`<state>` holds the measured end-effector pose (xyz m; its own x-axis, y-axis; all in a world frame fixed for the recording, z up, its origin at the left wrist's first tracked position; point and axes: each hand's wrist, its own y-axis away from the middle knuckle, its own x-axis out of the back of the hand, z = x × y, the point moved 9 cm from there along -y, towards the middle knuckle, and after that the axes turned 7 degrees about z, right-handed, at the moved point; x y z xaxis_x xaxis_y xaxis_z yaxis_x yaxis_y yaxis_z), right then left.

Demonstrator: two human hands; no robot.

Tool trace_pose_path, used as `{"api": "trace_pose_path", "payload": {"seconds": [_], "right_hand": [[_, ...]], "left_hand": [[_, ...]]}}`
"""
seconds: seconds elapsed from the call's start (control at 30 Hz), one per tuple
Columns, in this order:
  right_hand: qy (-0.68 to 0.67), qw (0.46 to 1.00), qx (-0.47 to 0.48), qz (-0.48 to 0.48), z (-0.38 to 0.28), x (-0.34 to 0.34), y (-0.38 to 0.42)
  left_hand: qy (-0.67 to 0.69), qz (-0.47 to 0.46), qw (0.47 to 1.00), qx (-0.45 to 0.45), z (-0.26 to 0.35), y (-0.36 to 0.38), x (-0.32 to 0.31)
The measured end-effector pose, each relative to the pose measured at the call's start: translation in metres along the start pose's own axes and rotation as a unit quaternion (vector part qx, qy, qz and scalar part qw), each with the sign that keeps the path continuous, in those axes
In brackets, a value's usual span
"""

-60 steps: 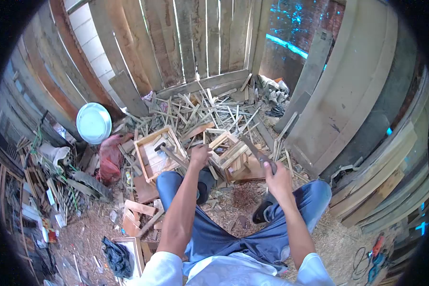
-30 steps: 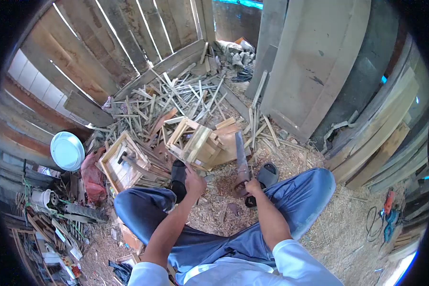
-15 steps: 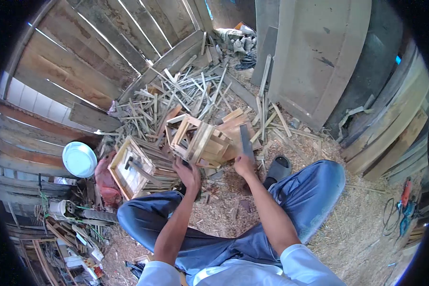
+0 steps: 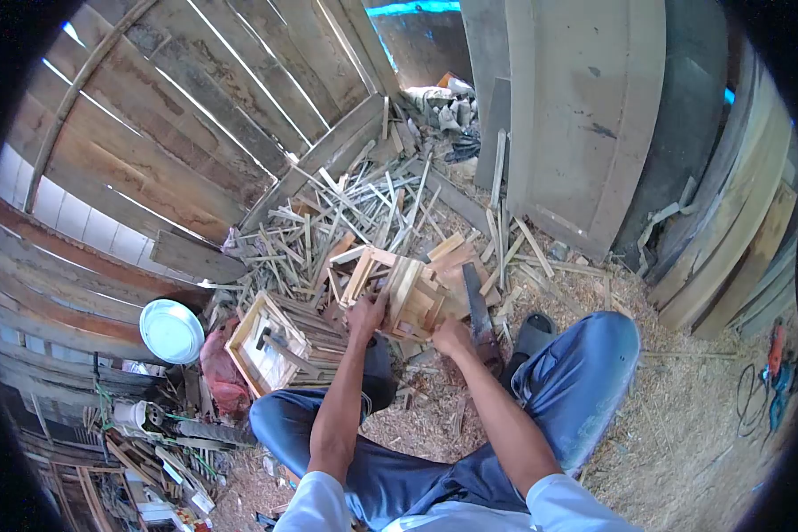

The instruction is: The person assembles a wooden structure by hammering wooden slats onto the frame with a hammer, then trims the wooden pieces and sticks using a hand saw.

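Observation:
A small box-like wooden frame (image 4: 405, 288) of pale slats stands in front of me, slightly tilted. My left hand (image 4: 365, 317) is closed around its left near side. My right hand (image 4: 452, 337) grips its near right corner, the fingertips partly hidden. A handsaw (image 4: 477, 303) lies just right of the frame, its blade pointing away from me and its handle near my foot, apart from my hand. Left of my left hand is a stack of wooden frames (image 4: 250, 350) with a hammer (image 4: 288, 351) resting on top.
Scrap sticks (image 4: 363, 208) pile up behind the frame. A pale blue basin (image 4: 171, 331) and a red sack (image 4: 225, 368) are at left. Large boards (image 4: 585, 115) lean at the back right. A power tool with a cord (image 4: 778, 381) lies far right on the shavings.
My right hand has let go of the saw, which now lies beside the frame, and has taken hold of the frame. My left hand has moved up onto the frame. The view has shifted.

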<state>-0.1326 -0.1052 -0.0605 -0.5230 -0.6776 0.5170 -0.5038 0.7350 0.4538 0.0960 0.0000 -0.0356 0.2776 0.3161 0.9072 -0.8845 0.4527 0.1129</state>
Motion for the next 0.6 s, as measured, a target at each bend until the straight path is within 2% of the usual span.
{"api": "trace_pose_path", "payload": {"seconds": [0.03,0.07,0.1,0.17,0.23,0.3,0.33,0.37,0.47,0.53,0.57,0.6], "right_hand": [[0.001,1.000,0.006,0.003,-0.003,0.009,-0.004],[-0.023,0.999,-0.012,0.021,-0.002,0.021,-0.007],[-0.046,0.998,-0.032,0.038,-0.001,0.032,-0.008],[-0.059,0.997,-0.040,0.040,0.003,0.040,-0.012],[-0.078,0.993,-0.026,0.084,0.000,0.053,-0.014],[-0.104,0.991,-0.028,0.084,0.010,0.053,-0.019],[-0.110,0.987,-0.030,0.113,0.018,0.053,-0.029],[-0.116,0.982,-0.032,0.144,0.025,0.052,-0.037],[-0.110,0.986,-0.026,0.125,0.013,0.055,-0.029],[-0.104,0.988,-0.016,0.110,0.006,0.052,-0.025],[-0.136,0.988,0.024,0.066,-0.004,0.045,-0.020],[-0.167,0.984,0.063,0.024,-0.015,0.040,-0.016]], "left_hand": [[0.004,-0.005,0.999,0.033,-0.012,-0.007,-0.011],[0.069,0.020,0.996,0.046,-0.018,-0.014,-0.018],[0.071,0.022,0.996,0.045,-0.009,-0.010,-0.010],[0.301,-0.046,0.940,0.154,0.005,0.008,0.001],[0.298,-0.030,0.944,0.139,0.008,0.003,0.009],[0.367,-0.024,0.921,0.130,0.015,0.001,0.009],[0.422,-0.030,0.894,0.149,0.039,0.017,0.022],[0.421,-0.027,0.894,0.150,0.044,0.017,0.024],[0.435,-0.095,0.884,0.145,0.067,0.022,0.027],[0.451,-0.086,0.878,0.139,0.073,0.021,0.024],[0.465,-0.080,0.871,0.133,0.075,0.020,0.025],[0.464,-0.122,0.870,0.115,0.071,0.012,0.012]]}}
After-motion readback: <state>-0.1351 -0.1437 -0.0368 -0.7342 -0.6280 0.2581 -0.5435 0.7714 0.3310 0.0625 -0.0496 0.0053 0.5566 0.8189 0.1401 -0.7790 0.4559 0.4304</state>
